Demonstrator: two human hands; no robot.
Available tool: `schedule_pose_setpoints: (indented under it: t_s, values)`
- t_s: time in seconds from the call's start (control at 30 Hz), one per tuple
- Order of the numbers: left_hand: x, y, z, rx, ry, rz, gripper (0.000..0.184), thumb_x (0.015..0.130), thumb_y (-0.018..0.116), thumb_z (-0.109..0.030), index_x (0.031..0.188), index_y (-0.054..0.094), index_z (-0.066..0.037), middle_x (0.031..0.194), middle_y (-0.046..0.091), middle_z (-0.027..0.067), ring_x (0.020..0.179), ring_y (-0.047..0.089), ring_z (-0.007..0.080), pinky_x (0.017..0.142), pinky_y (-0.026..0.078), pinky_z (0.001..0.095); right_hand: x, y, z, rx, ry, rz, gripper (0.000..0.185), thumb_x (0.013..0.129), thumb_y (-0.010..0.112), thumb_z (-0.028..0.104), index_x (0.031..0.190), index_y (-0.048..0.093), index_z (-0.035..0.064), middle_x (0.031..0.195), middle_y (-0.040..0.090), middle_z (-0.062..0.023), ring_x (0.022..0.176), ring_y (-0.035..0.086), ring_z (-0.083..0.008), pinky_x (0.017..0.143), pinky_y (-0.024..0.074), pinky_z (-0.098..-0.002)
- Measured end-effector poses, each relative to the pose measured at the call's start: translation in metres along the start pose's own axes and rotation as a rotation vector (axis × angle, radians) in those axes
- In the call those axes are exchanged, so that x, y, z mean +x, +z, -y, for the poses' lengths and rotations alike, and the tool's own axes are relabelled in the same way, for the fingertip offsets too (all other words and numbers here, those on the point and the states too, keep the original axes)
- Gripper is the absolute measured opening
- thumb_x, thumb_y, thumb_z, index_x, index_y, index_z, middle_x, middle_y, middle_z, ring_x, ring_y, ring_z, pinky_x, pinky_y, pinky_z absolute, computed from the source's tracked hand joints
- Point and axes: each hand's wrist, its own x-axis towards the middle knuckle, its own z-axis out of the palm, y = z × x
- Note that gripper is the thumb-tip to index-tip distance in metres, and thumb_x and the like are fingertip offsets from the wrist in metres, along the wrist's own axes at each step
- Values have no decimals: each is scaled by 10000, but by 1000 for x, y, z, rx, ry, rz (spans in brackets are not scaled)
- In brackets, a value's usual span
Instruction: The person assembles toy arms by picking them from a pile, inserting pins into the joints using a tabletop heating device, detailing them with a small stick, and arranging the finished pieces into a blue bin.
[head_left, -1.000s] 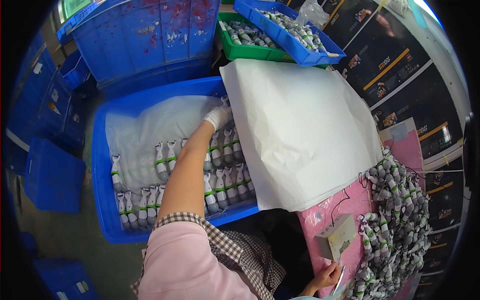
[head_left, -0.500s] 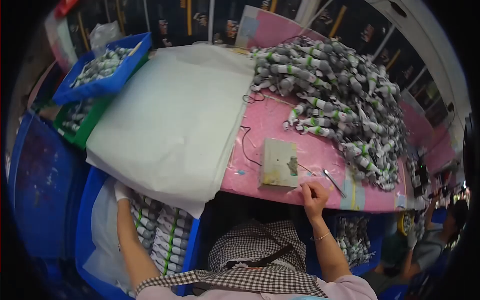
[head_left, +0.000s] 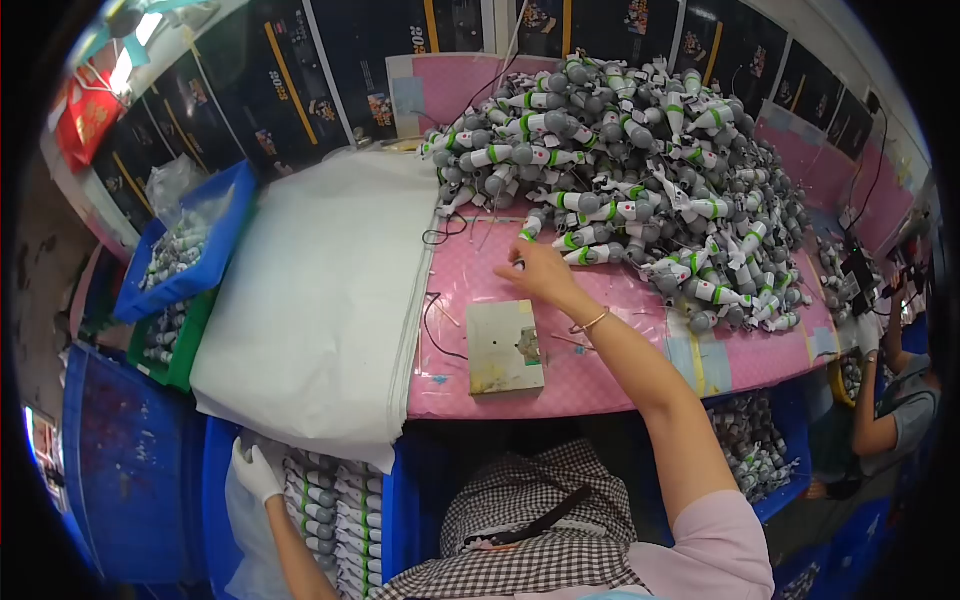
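Note:
My right hand (head_left: 540,273) is over the pink tabletop, at the near edge of a big pile of grey-and-white bottle-shaped pieces with green bands (head_left: 610,210). Its fingers are curled together; something small and dark shows at them, too small to name. Below it sits a grey metal box (head_left: 503,350) with a cable. My left hand (head_left: 258,473), in a white glove, is inside a blue bin by its left wall, fingers extended beside a white liner sheet (head_left: 245,545). Neat rows of the same pieces (head_left: 335,520) lie in that bin.
White sheets (head_left: 310,300) cover the table's left part and hang over its edge. A blue crate (head_left: 235,225) stands on a green crate (head_left: 200,335) at the left. Another bin of pieces (head_left: 755,445) is under the table. A co-worker (head_left: 895,400) sits at the far right.
My right hand has gone from the table's front edge forward and left to the pile. My left hand has come out from under the hanging sheet. The view has turned.

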Motion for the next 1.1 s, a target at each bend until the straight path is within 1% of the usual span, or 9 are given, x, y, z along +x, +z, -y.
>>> schedule_pose_setpoints:
  t_s: [0.1, 0.23, 0.37, 0.43, 0.6, 0.7, 0.77, 0.97, 1.1]
  values:
    - [-22, -16, -70, -272, -5, -21, 367, 879, 563, -44, 1238, 515, 13, 1236, 567, 126, 1080, 563, 203, 918, 441, 295, -15, -15, 11, 425, 83, -276, 310, 765, 708, 304, 838, 615, 17, 760, 653, -106, 661, 620, -222, 621, 484, -335]
    - [-60, -9, -207, -702, 154, 27, 311, 906, 535, -32, 1209, 514, 38, 1167, 588, 105, 1038, 572, 186, 883, 472, 304, -64, -42, 21, 1174, 128, -168, 147, 871, 644, 159, 871, 572, 31, 724, 571, -14, 567, 496, -62, 537, 417, -201]
    - [-110, 7, -315, -833, 156, 622, 324, 939, 534, -154, 1212, 515, 19, 1079, 615, 114, 907, 607, 164, 840, 483, 288, -111, -53, 35, 1165, -10, -113, 154, 872, 638, 97, 957, 526, 34, 874, 587, -53, 723, 539, -84, 604, 473, -218]
    - [-132, 29, -353, -1081, -89, 1042, 381, 942, 538, -233, 1232, 499, 11, 1088, 605, 108, 907, 610, 169, 831, 498, 314, -129, -59, 40, 1179, -40, -51, 231, 865, 642, 83, 1031, 487, 41, 937, 586, -75, 795, 552, -100, 634, 490, -227]
    - [-162, 72, -401, -1426, -524, 1485, 340, 915, 588, -220, 1180, 499, -27, 1080, 587, 83, 930, 606, 196, 810, 515, 340, -164, -77, 60, 1313, -35, 174, 344, 858, 632, 42, 1134, 427, 48, 947, 604, -103, 804, 574, -115, 644, 492, -238]
    - [-174, 75, -386, -1444, -408, 1257, 282, 897, 607, -161, 1133, 509, -40, 1050, 587, 86, 935, 606, 212, 785, 535, 360, -169, -81, 32, 1359, 63, 316, 269, 869, 605, 38, 1108, 482, 50, 927, 617, -85, 789, 573, -110, 660, 486, -246]
    - [-180, 58, -384, -1384, -373, 1162, 283, 896, 605, -144, 1136, 505, -33, 1049, 589, 94, 934, 607, 225, 774, 546, 393, -162, -77, -9, 707, 195, -143, 171, 847, 619, 68, 1011, 574, 50, 937, 629, -72, 760, 593, -158, 655, 485, -283]
    - [-186, 67, -368, -1446, -498, 1001, 322, 906, 591, -174, 1159, 487, -4, 1100, 575, 134, 969, 598, 252, 829, 541, 431, -154, -40, 4, -294, 10, -321, 150, 760, 680, 185, 821, 606, 69, 830, 590, -87, 781, 554, -282, 688, 402, -415]
    - [-195, 72, -373, -1582, -648, 925, 251, 907, 579, -115, 1109, 491, 5, 1082, 569, 131, 1001, 592, 256, 873, 530, 449, -150, -47, 16, -35, 107, -430, 128, 790, 666, 158, 798, 598, 50, 780, 584, -77, 752, 559, -238, 678, 409, -390]
